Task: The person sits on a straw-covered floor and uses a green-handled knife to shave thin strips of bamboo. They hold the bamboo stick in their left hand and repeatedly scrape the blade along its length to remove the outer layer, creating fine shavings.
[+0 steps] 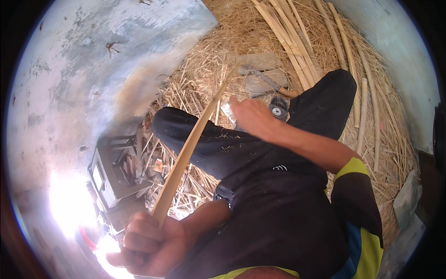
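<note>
My left hand [148, 239], at the lower left, is closed round the near end of a long, split bamboo strip [186, 151]. The strip slants up and away over my left leg, narrowing toward its far end above the straw. My right hand [253, 118] is over my crossed legs, right of the strip, with its fingers bent. Whatever it may hold is hidden. Close by its fingers lies a small white packet-like thing [227, 113]. Just beyond, a hooked blade with a wooden handle [272, 83] rests by flat grey blocks [260, 60].
Split bamboo lengths [295, 42] and round poles [364, 102] lie on the straw-covered floor [223, 28] at the far right. A dark round object [277, 110] sits by my right leg. At left, a grey box-like frame [114, 179] stands against the stained wall [69, 93].
</note>
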Demonstrator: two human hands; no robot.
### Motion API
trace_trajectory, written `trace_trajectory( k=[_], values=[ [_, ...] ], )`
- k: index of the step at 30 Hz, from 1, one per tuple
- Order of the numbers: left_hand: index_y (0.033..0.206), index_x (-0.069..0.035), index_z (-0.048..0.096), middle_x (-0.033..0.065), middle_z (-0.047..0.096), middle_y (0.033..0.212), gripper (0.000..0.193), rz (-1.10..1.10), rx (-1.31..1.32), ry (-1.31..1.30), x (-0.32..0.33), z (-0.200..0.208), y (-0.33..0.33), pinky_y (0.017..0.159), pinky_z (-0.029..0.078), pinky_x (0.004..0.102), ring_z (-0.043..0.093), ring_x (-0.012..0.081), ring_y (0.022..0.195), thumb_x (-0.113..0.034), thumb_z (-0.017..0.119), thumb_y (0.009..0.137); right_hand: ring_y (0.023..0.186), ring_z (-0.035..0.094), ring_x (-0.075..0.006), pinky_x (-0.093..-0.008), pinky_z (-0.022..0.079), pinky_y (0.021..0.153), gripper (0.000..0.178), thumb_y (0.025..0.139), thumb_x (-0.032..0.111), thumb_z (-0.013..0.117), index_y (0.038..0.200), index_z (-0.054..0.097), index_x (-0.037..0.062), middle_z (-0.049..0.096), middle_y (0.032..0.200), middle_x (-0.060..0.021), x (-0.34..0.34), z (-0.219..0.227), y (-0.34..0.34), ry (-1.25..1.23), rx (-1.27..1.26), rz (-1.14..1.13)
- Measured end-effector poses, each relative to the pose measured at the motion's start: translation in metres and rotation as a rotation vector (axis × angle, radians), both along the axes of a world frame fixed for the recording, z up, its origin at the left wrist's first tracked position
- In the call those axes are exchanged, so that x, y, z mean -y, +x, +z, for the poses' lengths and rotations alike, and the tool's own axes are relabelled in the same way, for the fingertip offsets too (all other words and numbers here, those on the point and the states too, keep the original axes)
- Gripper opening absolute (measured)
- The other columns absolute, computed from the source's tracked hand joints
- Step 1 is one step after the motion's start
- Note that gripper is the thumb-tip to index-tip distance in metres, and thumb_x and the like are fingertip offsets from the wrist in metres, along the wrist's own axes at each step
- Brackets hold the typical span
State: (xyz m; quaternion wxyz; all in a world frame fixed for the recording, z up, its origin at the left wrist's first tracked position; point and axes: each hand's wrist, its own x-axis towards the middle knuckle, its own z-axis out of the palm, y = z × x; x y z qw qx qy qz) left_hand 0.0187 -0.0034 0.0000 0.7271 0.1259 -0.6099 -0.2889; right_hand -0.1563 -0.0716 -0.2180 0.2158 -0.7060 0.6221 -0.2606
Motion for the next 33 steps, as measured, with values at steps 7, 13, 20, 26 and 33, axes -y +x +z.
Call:
trace_trajectory(
  k=[7,13,20,26,33],
  values=[
    [0.072,-0.015,0.026,-0.0029,0.022,0.049,0.023,-0.068,0.026,-0.001,0.000,-0.006,0.009,0.046,0.018,0.0283,0.018,0.0075,0.043,-0.022,0.032,0.093,0.067,0.067,-0.0379,-0.0486,0.054,0.058,0.022,0.083,0.005,0.050,0.101,0.052,-0.0070,0.064,0.071,-0.0214,0.010,-0.024,-0.002,0.143,-0.021,0.010],
    [0.072,-0.015,0.026,-0.0029,0.022,0.049,0.024,-0.100,0.009,-0.014,0.004,-0.002,0.008,0.047,0.018,0.0286,0.018,0.0080,0.043,-0.023,0.032,0.093,0.067,0.064,-0.0427,-0.0513,0.050,0.059,0.022,0.088,0.013,0.052,0.099,0.052,-0.0057,0.062,0.068,-0.0261,0.022,-0.041,-0.024,0.167,-0.055,-0.132],
    [0.067,-0.014,0.025,-0.0057,0.025,0.039,0.026,-0.173,0.179,-0.166,0.007,0.004,-0.010,0.033,0.015,0.0217,0.021,0.0028,0.029,-0.010,0.029,0.092,0.056,0.059,-0.0384,-0.0465,0.047,0.050,0.018,0.091,0.019,0.057,0.095,0.050,0.0024,0.058,0.062,-0.0162,-0.059,0.129,0.011,-0.044,0.376,0.243],
    [0.063,-0.012,0.028,-0.0053,0.027,0.038,0.027,-0.378,0.238,-0.164,0.013,-0.004,-0.002,0.028,0.015,0.0189,0.022,0.0018,0.028,-0.001,0.028,0.088,0.050,0.059,-0.0326,-0.0432,0.046,0.043,0.012,0.087,0.013,0.057,0.092,0.049,0.0052,0.055,0.059,-0.0112,-0.073,0.126,0.011,-0.130,0.122,0.226],
    [0.062,-0.009,0.033,-0.0042,0.025,0.040,0.028,-0.382,0.213,-0.139,-0.004,0.006,0.003,0.031,0.012,0.0220,0.021,0.0050,0.030,0.006,0.034,0.085,0.054,0.063,-0.0332,-0.0438,0.050,0.047,0.013,0.092,0.016,0.051,0.097,0.051,0.0037,0.058,0.058,-0.0149,-0.053,0.078,0.004,-0.037,-0.076,0.081]
  ],
)
